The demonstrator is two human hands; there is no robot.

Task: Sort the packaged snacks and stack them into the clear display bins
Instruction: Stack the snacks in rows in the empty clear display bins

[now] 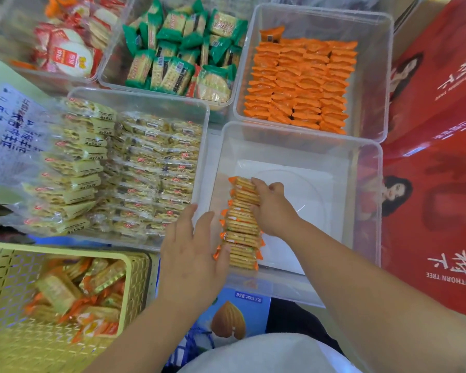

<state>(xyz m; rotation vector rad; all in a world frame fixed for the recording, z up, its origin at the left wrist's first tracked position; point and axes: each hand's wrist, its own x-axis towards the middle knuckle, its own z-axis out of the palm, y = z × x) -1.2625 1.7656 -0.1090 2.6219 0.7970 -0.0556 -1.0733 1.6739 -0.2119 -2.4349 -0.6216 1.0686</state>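
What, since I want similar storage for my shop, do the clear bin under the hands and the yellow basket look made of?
The clear bin looks like rigid, glossy transparent plastic: the red carton shows through its wall and its rim catches highlights. The yellow basket seems opaque moulded plastic with a duller finish, its walls a lattice of slots.

What carries everything is almost wholly hidden under five clear bins standing close together: the cracker bin (301, 131) nearest, the yellow-pack bin (137, 94) to its left, and behind them the orange-pack bin (323, 10), green-pack bin (105, 76) and red-pack bin (24, 72). A yellow basket (65, 250) sits near left and red cartons (441, 157) line the right. A blue carton (234, 316) shows under the cracker bin's near edge.
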